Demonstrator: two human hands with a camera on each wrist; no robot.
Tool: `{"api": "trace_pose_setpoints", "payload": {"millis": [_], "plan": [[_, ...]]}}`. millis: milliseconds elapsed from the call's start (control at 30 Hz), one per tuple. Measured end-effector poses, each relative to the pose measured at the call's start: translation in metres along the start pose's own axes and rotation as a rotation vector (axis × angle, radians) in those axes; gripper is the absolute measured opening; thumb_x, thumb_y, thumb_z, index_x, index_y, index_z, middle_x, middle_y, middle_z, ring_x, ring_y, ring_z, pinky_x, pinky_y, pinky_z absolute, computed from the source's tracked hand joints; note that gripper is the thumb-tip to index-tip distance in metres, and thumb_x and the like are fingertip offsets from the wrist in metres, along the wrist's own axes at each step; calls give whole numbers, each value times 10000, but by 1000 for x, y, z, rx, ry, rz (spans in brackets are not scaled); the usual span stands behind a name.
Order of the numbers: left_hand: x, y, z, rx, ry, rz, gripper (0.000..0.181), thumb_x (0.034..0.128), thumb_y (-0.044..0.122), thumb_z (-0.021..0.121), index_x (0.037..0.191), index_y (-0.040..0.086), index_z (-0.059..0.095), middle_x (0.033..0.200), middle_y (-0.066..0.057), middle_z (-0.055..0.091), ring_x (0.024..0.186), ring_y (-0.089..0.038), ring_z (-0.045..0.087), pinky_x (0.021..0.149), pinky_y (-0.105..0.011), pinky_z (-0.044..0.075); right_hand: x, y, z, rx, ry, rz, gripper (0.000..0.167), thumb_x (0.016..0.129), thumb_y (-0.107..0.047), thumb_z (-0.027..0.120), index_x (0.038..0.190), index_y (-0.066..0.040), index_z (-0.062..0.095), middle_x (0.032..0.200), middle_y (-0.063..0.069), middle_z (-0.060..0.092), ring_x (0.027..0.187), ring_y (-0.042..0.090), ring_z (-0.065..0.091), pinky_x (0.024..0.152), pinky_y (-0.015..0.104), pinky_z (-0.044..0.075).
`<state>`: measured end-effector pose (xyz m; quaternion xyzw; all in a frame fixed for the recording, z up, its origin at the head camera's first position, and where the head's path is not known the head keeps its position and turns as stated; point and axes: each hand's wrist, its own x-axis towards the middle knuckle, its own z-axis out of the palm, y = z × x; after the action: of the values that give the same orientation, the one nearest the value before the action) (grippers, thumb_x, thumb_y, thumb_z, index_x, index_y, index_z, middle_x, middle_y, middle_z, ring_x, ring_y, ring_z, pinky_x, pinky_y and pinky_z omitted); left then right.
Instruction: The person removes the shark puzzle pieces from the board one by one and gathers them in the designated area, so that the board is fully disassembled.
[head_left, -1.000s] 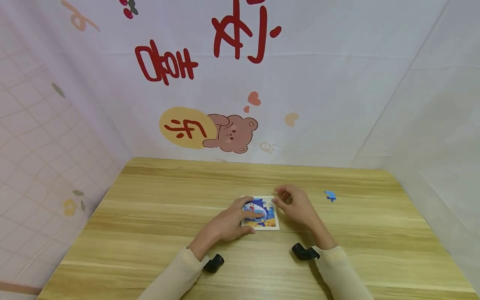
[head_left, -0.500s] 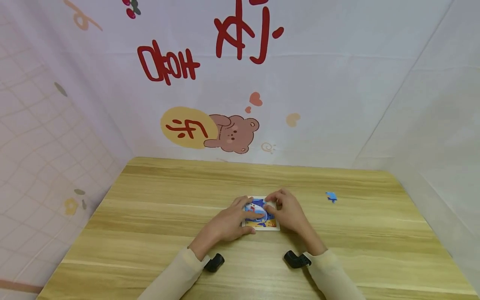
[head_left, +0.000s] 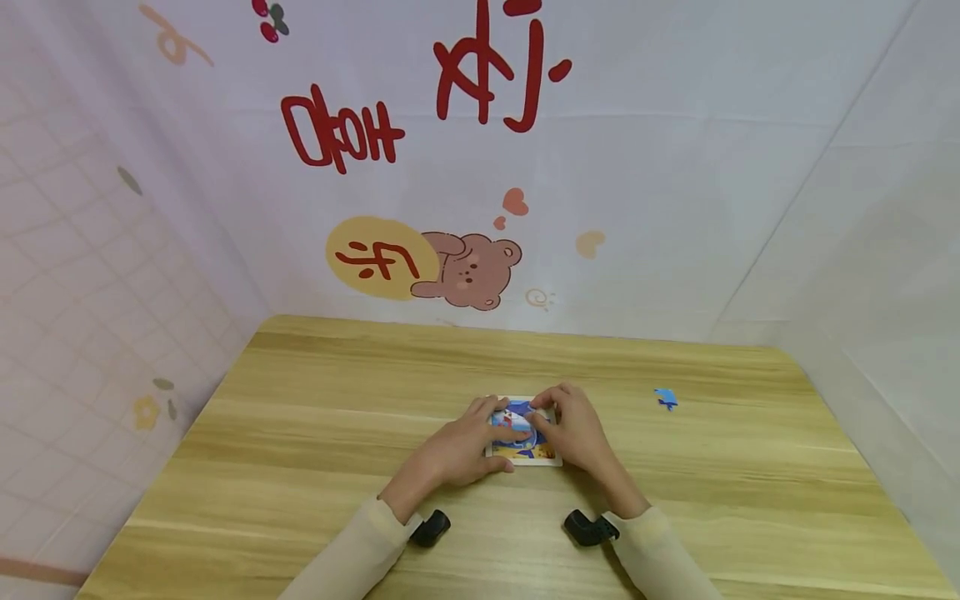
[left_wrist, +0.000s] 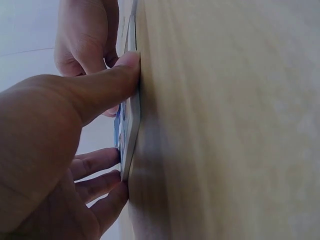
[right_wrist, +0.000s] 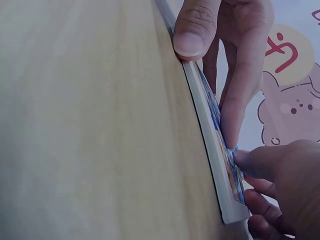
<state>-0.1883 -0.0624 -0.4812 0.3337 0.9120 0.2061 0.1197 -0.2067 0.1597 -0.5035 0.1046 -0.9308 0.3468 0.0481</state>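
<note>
A white-framed jigsaw board [head_left: 551, 462] with a blue, white and yellow picture lies flat on the wooden table. My left hand [head_left: 465, 442] grips it across the left side, thumb on the near edge and fingertips at the far edge, one finger resting on the picture. On the board's upper right, my right hand [head_left: 579, 429] has thumb and index close together at a small blue piece [right_wrist: 238, 149], mostly hidden under the fingers. In the right wrist view the thumb [right_wrist: 260, 161] presses at the picture's surface. Another blue piece [head_left: 666, 398] lies apart to the right.
The wooden table [head_left: 360, 367] spreads around the board. Behind it hangs a white cloth [head_left: 660, 167] printed with red characters and a bear [head_left: 476, 271]; more cloth closes the left and right sides. Each wrist carries a black device.
My right hand has moved left and down from beyond the board's upper right edge onto its upper right part. The left hand keeps its hold. The view has shifted slightly.
</note>
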Motion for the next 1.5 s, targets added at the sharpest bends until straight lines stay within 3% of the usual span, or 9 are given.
{"api": "trace_pose_setpoints", "payload": {"millis": [200,367,667,1000,1500], "plan": [[-1,0,0,-14,7,2,492,971,421,692,1449,389,583,1673,-84,292,1568,-287,234,1117,-505,484,0,0,2,58,35,19,54,919,-226,786,930,-188,749,852,-27,662,789,142,534,716,275,432],[-3,2,0,-26,1,-2,491,973,417,691,1451,399,578,1676,-83,283,1569,-288,231,1119,-512,482,-1,0,3,129,14,46,87,945,-208,758,1021,-168,741,837,-34,693,718,101,577,654,214,480],[-4,1,-3,-31,1,-25,490,968,415,701,1443,413,582,1678,-92,283,1572,-298,230,1138,-528,459,2,3,-6,223,-38,37,111,954,-139,738,1065,-139,738,883,-3,728,771,113,632,704,213,521],[-4,2,-4,-28,-6,-38,487,967,433,696,1440,429,579,1675,-67,282,1544,-262,267,1141,-517,456,7,25,-32,195,-47,68,156,988,-127,682,1106,-197,756,922,-8,733,810,133,632,675,229,505],[-2,3,-3,-32,-6,-32,488,965,430,701,1439,423,584,1675,-52,283,1546,-247,266,1138,-506,459,6,65,-77,148,9,129,203,1011,-218,669,1197,-173,736,971,61,741,877,211,659,650,240,489]]}}
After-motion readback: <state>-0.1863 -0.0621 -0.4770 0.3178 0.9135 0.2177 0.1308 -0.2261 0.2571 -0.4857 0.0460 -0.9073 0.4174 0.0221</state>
